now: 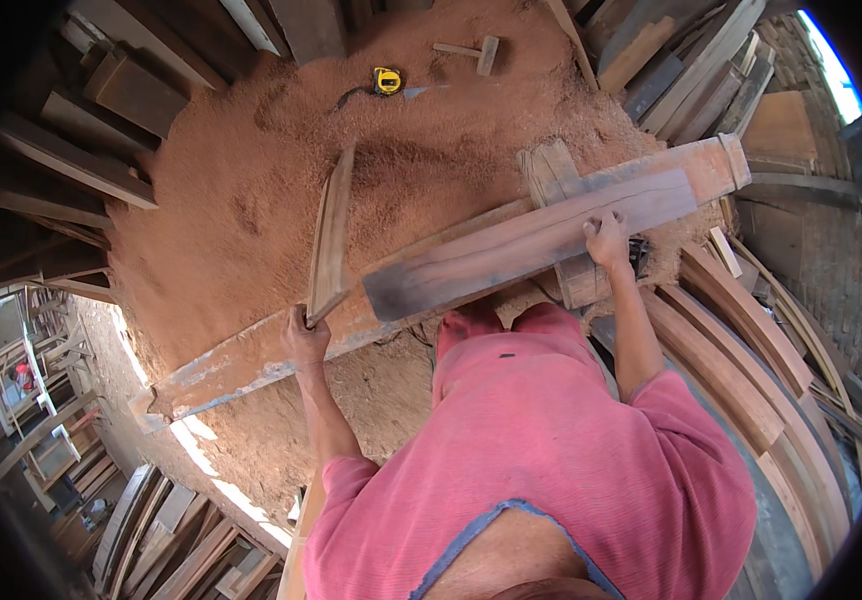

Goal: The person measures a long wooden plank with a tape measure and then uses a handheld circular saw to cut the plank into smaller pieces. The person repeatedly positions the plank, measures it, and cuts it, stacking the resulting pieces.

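My left hand [306,335] is closed around the near end of a narrow wooden board [331,240], which points away from me over the sawdust. My right hand [607,238], its fingers curled, grips a wide wooden plank [511,250] with a dark left end and a crack along its grain. This plank lies slantwise on a long, worn beam [221,370] in front of my legs. A short wooden block [551,172] crosses beneath the plank. Beside my right forearm sits a dark object [639,255], mostly hidden, whose kind I cannot make out.
A thick layer of reddish sawdust [221,220] spreads beyond the beam. On it lie a yellow tape measure [388,80] and a wooden mallet [487,56]. Curved timber pieces [731,370] are stacked at my right. Boards [91,165] lean at the far left, more [701,75] at the far right.
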Action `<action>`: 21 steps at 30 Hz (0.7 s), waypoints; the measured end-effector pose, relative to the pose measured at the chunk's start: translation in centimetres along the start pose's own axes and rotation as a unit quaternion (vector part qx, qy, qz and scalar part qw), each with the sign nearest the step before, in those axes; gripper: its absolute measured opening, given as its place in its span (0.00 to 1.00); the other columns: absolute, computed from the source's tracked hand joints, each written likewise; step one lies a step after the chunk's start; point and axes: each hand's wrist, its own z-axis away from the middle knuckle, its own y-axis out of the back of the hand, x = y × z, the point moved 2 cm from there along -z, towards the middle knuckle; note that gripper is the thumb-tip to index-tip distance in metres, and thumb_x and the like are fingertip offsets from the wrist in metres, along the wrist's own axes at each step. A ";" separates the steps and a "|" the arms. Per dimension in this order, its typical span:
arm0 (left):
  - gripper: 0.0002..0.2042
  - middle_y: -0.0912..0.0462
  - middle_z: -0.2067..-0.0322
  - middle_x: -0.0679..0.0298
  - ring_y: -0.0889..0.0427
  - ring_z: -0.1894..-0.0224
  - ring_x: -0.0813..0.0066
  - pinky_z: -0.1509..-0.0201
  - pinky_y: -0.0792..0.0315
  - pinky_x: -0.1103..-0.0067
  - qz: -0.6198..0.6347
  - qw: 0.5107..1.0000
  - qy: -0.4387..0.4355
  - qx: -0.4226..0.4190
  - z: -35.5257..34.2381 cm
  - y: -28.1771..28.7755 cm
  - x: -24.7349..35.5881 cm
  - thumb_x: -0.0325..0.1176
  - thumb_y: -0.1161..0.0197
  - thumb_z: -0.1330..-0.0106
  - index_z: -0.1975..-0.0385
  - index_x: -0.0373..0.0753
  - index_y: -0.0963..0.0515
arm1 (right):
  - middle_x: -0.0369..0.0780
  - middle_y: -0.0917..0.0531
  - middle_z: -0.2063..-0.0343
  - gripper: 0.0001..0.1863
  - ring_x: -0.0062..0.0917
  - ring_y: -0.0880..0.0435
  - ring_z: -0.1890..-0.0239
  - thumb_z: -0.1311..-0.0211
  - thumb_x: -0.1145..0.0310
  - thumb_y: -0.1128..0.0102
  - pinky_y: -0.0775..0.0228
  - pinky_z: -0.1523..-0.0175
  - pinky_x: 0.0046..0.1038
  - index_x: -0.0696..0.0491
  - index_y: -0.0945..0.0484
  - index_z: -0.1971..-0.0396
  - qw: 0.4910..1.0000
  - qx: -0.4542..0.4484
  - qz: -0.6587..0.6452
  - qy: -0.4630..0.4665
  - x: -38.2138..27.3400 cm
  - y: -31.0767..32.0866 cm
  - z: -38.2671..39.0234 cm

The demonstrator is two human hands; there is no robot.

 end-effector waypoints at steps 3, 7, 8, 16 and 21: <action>0.10 0.13 0.63 0.54 0.20 0.50 0.48 0.42 0.28 0.61 -0.075 0.991 0.003 -0.114 0.1 -1.3 -3.8 0.23 0.34 0.47 0.65 0.39 0.19 | 0.60 0.18 0.51 0.19 0.56 0.23 0.43 0.35 0.60 0.35 0.30 0.37 0.47 0.58 0.17 0.52 0.999 -0.016 -0.020 0.023 1.7 -0.2 -0.4; 0.21 0.21 0.40 0.48 0.32 0.31 0.46 0.25 0.45 0.53 -0.177 0.954 0.024 -0.242 1.8 -3.9 -7.2 0.24 0.34 0.46 0.49 0.39 0.19 | 0.58 0.16 0.53 0.18 0.54 0.22 0.43 0.35 0.60 0.35 0.29 0.38 0.47 0.59 0.16 0.54 0.994 -0.071 -0.071 -0.030 1.8 1.8 -2.8; 0.25 0.27 0.35 0.45 0.37 0.28 0.45 0.23 0.50 0.50 -0.215 0.939 0.037 -0.264 1.4 -4.5 -7.6 0.24 0.34 0.45 0.44 0.39 0.23 | 0.58 0.16 0.54 0.18 0.54 0.21 0.43 0.35 0.60 0.35 0.29 0.38 0.47 0.60 0.16 0.54 0.996 -0.062 -0.065 -0.023 1.6 2.3 -3.3; 0.36 0.50 0.23 0.35 0.56 0.20 0.40 0.20 0.65 0.45 -0.187 0.956 0.142 -0.176 -3.1 -4.8 0.2 0.40 0.35 0.38 0.27 0.45 0.34 | 0.55 0.14 0.53 0.19 0.53 0.17 0.47 0.34 0.59 0.35 0.26 0.42 0.47 0.59 0.18 0.52 0.991 -0.048 -0.039 0.115 -2.5 1.6 -11.0; 0.25 0.48 0.25 0.35 0.49 0.23 0.36 0.22 0.60 0.44 -0.081 0.976 -0.044 -0.197 0.0 -8.3 11.3 0.45 0.36 0.34 0.34 0.58 0.23 | 0.52 0.14 0.52 0.23 0.52 0.18 0.46 0.33 0.54 0.36 0.27 0.41 0.47 0.56 0.21 0.47 0.976 -0.142 -0.021 0.162 -11.6 -1.6 -16.5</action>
